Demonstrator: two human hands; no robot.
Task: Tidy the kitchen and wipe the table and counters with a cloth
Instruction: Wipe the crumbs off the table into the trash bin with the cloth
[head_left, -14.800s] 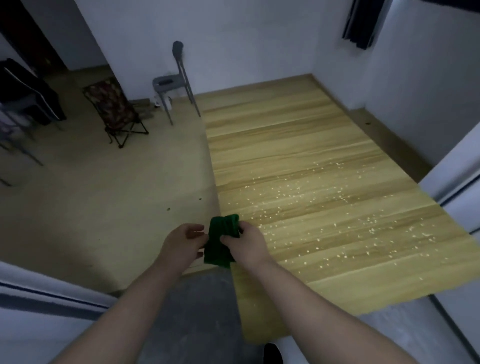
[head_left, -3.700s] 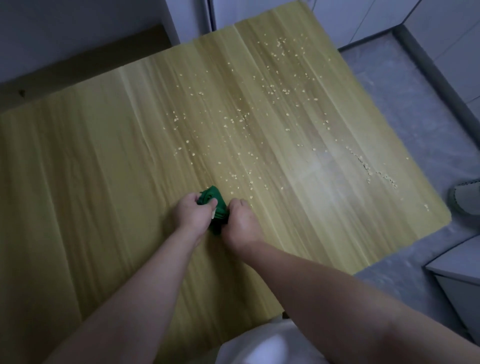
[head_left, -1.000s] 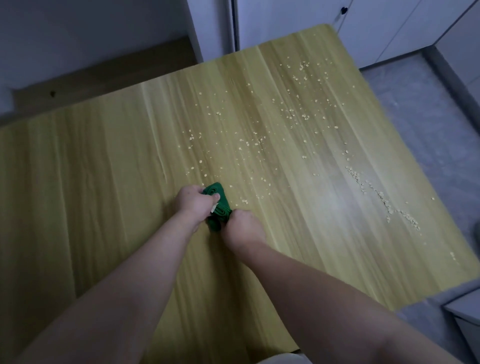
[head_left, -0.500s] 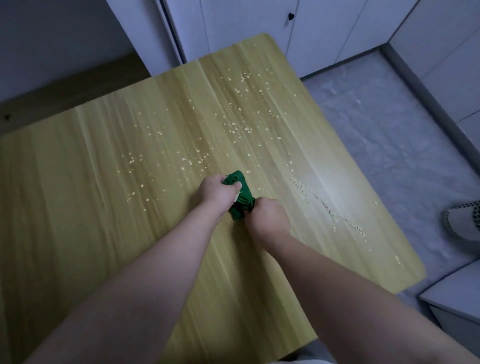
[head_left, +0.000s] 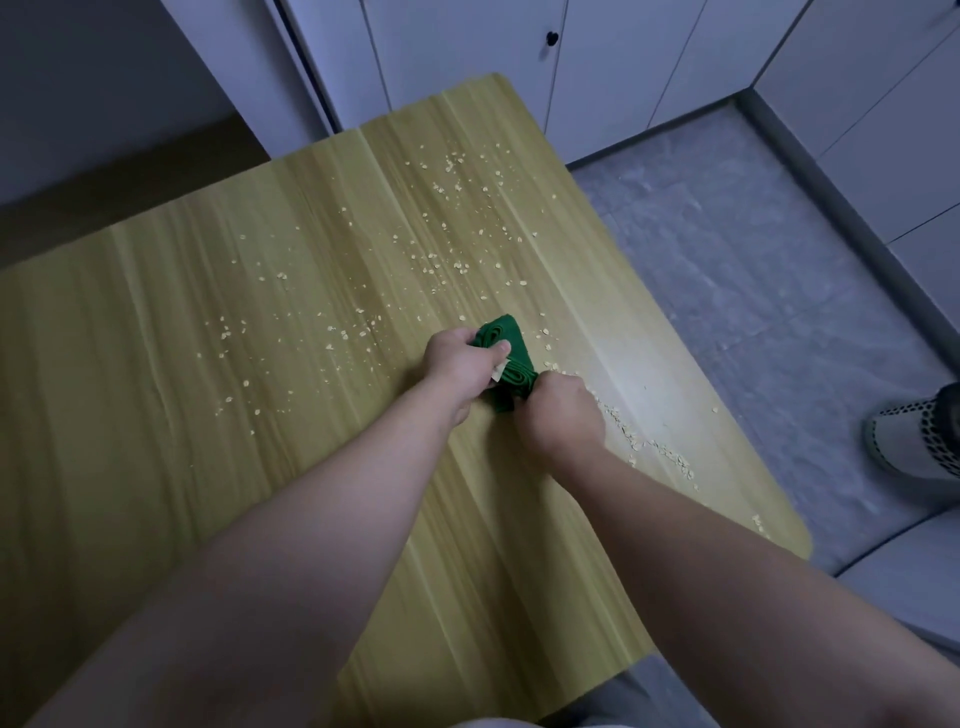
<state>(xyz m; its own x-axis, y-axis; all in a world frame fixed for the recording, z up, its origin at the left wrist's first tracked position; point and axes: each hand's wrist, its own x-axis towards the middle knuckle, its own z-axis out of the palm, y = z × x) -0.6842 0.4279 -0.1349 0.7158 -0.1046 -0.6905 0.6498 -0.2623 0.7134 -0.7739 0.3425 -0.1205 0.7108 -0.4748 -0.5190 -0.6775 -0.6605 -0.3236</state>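
A folded green cloth (head_left: 511, 345) lies pressed on the light wooden table (head_left: 208, 415). My left hand (head_left: 460, 358) grips its far end and my right hand (head_left: 558, 413) grips its near end; much of the cloth is hidden under them. Pale crumbs (head_left: 447, 260) are scattered over the tabletop beyond the cloth. A denser line of crumbs (head_left: 654, 447) runs to the right of my right hand toward the table's right edge.
White cupboard doors (head_left: 467, 62) with a black knob (head_left: 552, 37) stand behind the table's far corner. Grey floor (head_left: 753, 291) lies to the right, with a shoe (head_left: 919, 441) at the right edge. A white surface (head_left: 914, 577) sits at lower right.
Both hands with the cloth have slid a little to the right across the table, closer to the crumb line. The view has shifted slightly.
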